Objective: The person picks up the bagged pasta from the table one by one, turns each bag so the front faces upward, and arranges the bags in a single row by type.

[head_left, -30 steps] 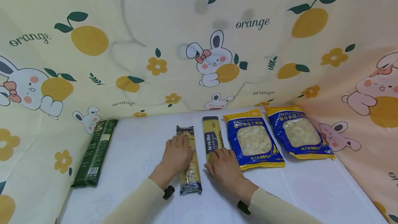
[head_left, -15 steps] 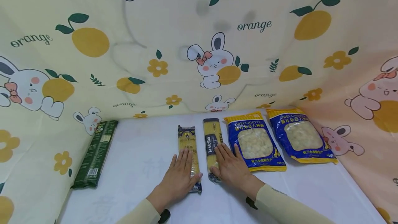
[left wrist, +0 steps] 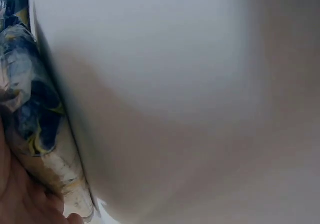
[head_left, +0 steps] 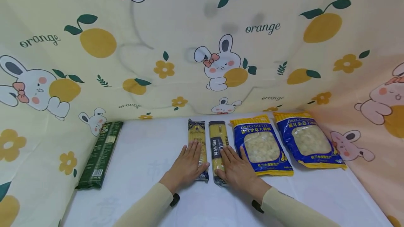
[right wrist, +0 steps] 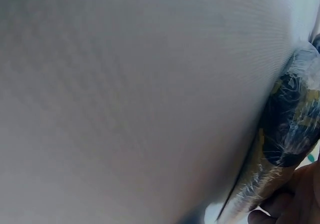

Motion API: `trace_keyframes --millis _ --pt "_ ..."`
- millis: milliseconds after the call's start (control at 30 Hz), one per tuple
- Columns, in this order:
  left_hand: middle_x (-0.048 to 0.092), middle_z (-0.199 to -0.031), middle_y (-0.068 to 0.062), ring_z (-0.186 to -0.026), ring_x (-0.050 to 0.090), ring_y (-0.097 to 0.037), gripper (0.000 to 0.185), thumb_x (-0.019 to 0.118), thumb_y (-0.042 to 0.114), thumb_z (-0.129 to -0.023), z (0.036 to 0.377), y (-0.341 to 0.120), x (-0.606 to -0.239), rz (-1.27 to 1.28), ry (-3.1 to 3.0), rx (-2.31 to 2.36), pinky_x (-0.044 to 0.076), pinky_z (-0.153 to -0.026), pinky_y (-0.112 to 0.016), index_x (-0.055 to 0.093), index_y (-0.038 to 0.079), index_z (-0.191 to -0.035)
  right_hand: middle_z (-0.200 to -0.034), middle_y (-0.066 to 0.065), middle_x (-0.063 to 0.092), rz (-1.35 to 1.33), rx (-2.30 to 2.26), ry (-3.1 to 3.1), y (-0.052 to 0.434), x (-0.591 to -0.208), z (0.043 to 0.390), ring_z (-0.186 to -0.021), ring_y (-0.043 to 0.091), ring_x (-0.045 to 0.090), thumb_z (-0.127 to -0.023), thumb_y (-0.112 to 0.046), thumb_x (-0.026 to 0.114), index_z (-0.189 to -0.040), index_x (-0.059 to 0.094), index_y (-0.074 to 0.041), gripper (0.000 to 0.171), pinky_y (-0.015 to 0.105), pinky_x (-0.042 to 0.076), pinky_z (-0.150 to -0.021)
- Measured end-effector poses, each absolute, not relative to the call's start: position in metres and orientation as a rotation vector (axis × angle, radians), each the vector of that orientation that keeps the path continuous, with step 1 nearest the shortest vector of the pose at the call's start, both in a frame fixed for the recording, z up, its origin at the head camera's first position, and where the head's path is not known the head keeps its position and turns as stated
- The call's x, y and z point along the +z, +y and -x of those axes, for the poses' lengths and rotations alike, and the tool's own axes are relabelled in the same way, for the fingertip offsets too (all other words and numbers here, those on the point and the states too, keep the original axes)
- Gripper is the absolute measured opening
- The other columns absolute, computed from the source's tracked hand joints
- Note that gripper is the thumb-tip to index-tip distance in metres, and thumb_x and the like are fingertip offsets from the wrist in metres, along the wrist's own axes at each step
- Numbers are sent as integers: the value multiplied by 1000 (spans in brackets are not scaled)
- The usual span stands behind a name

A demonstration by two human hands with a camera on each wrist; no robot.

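Observation:
Two slim packs of long pasta lie side by side on the white table, a narrow gap between them. My left hand (head_left: 187,164) rests on the left spaghetti pack (head_left: 197,132), fingers straight along it and thumb across its lower part. On the right spaghetti pack (head_left: 217,132), with a dark "la sicilia" label, lies my right hand (head_left: 238,171), its fingers extended over the right side. The left wrist view has the crinkled end of the left pack beside the hand's fingers (left wrist: 30,196). In the right wrist view, the other pack's clear-wrapped end shows above the fingers (right wrist: 295,199).
Two blue and yellow orecchiette bags, a nearer one (head_left: 262,146) and a farther one (head_left: 310,141), lie to the right. A dark green packet (head_left: 100,155) sits at the table's left edge. A printed cloth (head_left: 176,45) with rabbits and oranges hangs behind and at the sides.
Both hands have gone from curled grips to flat, straight fingers on the packs. The left pack has slid away from me and rightward, closer to the right one and nearly level with it.

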State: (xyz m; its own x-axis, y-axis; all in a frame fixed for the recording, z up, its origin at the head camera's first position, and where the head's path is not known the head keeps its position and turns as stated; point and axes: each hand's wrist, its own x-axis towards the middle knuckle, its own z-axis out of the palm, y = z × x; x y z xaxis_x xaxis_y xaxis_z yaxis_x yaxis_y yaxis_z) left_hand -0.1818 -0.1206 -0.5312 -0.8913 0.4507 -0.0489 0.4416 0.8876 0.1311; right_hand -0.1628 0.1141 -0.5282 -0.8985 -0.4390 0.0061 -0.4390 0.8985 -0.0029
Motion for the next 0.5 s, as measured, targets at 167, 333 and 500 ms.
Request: trace_keyframes --millis 167,333,500 --pt "13 -175 -22 -164 11 -36 88 32 64 -110 184 -115 -529 -695 2955 213 18 -131 -54 18 -1 -167 -170 17 34 -697 26 -3055 114 -530 162 -159 34 31 -108 -60 45 -161 40 -1 80 66 12 -128" --pt "13 -175 -23 -164 12 -37 87 32 63 -110 180 -115 -528 -683 2974 182 19 -131 -54 18 -2 -167 -170 18 35 -701 40 -3042 113 -531 162 -159 34 31 -108 -59 45 -161 39 -1 79 66 13 -128" --pt "14 -175 -22 -164 13 -36 87 33 63 -110 177 -116 -529 -693 2988 201 20 -131 -54 19 -3 -166 -168 19 37 -704 47 -3024 113 -531 162 -158 35 33 -108 -57 48 -160 42 0 77 67 16 -127"
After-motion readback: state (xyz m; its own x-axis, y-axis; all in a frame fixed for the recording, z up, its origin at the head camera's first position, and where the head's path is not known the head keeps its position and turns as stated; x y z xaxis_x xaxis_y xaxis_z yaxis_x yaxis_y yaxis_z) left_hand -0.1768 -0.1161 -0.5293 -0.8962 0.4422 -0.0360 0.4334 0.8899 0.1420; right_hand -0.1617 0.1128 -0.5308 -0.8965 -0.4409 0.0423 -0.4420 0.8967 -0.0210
